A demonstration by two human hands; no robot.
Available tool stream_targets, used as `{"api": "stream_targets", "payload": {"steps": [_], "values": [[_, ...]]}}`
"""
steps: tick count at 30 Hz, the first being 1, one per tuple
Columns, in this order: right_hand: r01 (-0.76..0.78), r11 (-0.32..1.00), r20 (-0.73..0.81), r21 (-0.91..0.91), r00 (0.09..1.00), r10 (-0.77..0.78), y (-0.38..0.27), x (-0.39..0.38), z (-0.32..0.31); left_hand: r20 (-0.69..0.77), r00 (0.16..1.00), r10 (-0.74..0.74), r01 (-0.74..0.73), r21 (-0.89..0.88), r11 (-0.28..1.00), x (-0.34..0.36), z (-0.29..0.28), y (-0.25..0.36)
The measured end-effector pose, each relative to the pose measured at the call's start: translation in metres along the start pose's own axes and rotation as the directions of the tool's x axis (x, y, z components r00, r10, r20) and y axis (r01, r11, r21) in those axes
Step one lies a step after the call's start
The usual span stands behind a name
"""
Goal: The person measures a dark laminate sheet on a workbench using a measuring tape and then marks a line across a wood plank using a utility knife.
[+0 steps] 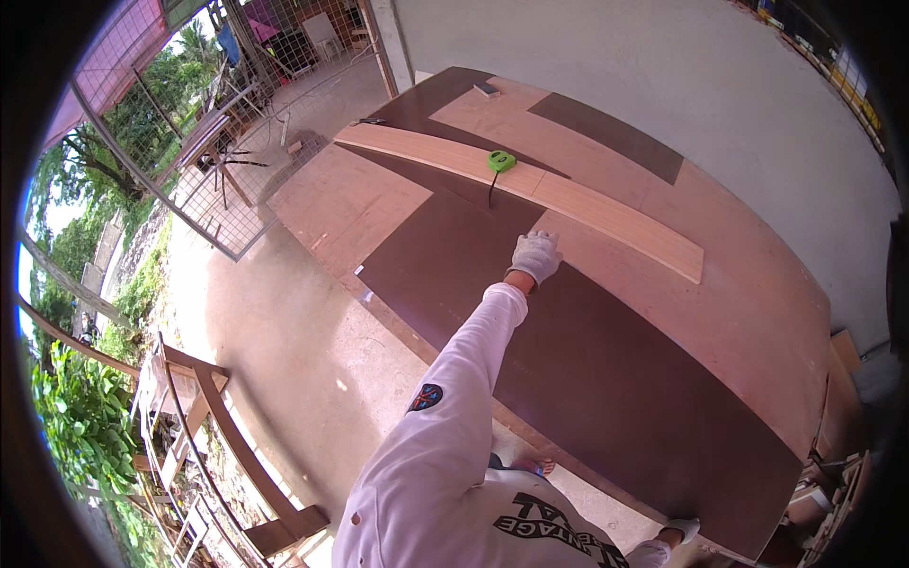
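Observation:
A large dark brown sheet (606, 360) lies across a pinkish plywood surface (748, 256). My left hand (537, 257), in a whitish work glove, reaches out to the sheet's far edge, its fingers bent over that edge. At the near right, my gloved right hand (682, 528) grips the sheet's near edge, partly hidden by its sleeve. Beyond my left hand a long, light wood plank (606, 227) lies across the surface. On the plank sits a green tape measure (501, 162), with a black strap hanging toward the brown sheet.
A small block (487, 90) and a dark hand tool (370, 120) lie toward the far end. The grey wall (663, 66) runs behind the plywood. Wooden frame pieces (237, 445) stand at the left, beside a wire mesh gate (222, 189). Offcuts (833, 492) are piled at the lower right.

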State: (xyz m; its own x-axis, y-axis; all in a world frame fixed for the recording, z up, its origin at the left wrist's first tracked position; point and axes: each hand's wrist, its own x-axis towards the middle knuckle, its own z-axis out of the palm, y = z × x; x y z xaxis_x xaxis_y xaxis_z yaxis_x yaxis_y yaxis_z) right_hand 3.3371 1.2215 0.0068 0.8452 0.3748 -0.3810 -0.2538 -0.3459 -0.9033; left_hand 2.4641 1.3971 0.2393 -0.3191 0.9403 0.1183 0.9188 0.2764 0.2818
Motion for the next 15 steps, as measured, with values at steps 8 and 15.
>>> {"api": "stream_targets", "payload": {"steps": [8,15], "values": [[-0.123,0.989,0.012,-0.077,0.992,0.125,-0.002,-0.008,0.006,0.259,0.958,0.124,-0.134,0.023,0.991,-0.189,0.059,-0.006],[-0.091,0.989,0.066,-0.117,0.993,0.1,-0.019,-0.052,0.006,-0.037,0.843,-0.537,0.538,0.051,0.841,-0.197,0.006,-0.201]]}}
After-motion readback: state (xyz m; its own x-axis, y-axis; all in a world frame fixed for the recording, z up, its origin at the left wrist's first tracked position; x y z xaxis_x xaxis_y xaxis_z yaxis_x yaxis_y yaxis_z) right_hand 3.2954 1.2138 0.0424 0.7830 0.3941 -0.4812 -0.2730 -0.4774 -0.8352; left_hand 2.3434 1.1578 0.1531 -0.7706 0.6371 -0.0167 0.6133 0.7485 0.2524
